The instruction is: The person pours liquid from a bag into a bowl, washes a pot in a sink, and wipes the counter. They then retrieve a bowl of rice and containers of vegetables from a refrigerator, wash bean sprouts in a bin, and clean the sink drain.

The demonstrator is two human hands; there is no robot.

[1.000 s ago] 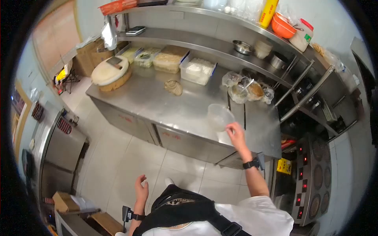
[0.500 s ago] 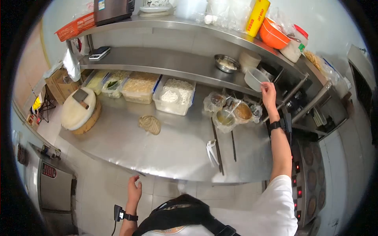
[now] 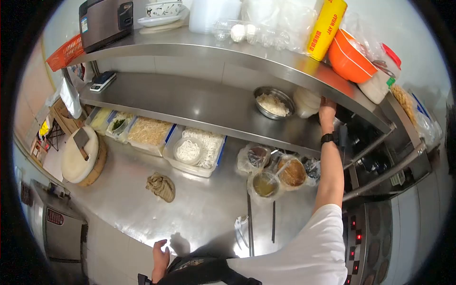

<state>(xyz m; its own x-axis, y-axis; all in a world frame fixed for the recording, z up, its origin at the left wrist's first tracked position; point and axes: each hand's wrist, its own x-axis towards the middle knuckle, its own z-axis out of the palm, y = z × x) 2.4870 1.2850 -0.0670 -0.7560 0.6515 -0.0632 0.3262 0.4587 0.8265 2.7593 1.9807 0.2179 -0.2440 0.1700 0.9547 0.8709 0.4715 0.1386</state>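
Observation:
My right hand [image 3: 327,113] reaches onto the middle steel shelf, just right of a stack of pale round plastic bowls [image 3: 306,102]. Its fingertips are partly hidden at the upper shelf's edge, so I cannot make out whether they grip anything. To the left of that stack, a metal bowl [image 3: 274,102] holds a white food. Low in the view, my left hand [image 3: 160,261] hangs by the table's front edge, fingers loosely bent and apart, with nothing in it.
Bagged tubs of sauce [image 3: 291,172] stand below the shelf, near dark sticks [image 3: 273,222] and a white-handled tool [image 3: 241,232]. Noodle bins [image 3: 190,167], a crumpled cloth [image 3: 161,187] and a chopping block with a cleaver [image 3: 81,142] are further left. The upper shelf [image 3: 199,47] overhangs.
My right hand has gone from in front of the shelf, holding a clear plastic bowl, to deeper in beside the stack. That bowl is no longer distinctly visible. The view has moved closer.

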